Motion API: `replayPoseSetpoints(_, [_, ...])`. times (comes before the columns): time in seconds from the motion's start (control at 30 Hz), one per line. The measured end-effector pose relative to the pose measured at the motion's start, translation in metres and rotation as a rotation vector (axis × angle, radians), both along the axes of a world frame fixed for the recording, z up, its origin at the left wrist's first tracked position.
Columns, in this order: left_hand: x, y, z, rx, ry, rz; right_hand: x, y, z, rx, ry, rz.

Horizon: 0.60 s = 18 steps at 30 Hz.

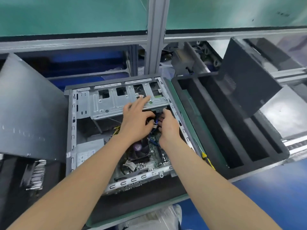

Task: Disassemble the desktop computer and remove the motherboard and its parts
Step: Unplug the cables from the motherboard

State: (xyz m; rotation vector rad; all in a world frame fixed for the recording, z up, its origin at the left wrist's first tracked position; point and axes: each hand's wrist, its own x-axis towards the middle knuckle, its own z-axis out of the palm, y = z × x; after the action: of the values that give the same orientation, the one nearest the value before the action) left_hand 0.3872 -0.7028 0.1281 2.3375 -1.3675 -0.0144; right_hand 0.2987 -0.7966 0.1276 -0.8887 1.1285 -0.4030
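The left forearm (93, 163) and the right forearm (199, 171) are bare along all their visible length; the left hand (137, 120) and right hand (167, 128) are likewise bare.

Case frame (106, 103) bare matt metal; foam tray (216, 123) black, matt.

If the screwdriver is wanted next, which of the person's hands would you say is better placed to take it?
Right, probably. The screwdriver lies by the right edge of the case, beside the right forearm; the right hand is nearer than the left hand. Both hold cables, so it must first let go.
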Motion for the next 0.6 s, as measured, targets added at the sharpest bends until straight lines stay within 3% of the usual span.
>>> replayPoseSetpoints(0.27, [-0.0021, -0.0025, -0.0006, -0.046, -0.01, 0.027, 0.0009, -0.0032, 0.0007, -0.147, 0.038, 0.049])
replayPoseSetpoints(0.6, [-0.0015, -0.0004, -0.004, -0.118, -0.009, 0.004, 0.0035, -0.0002, 0.0075, -0.121, -0.015, 0.053])
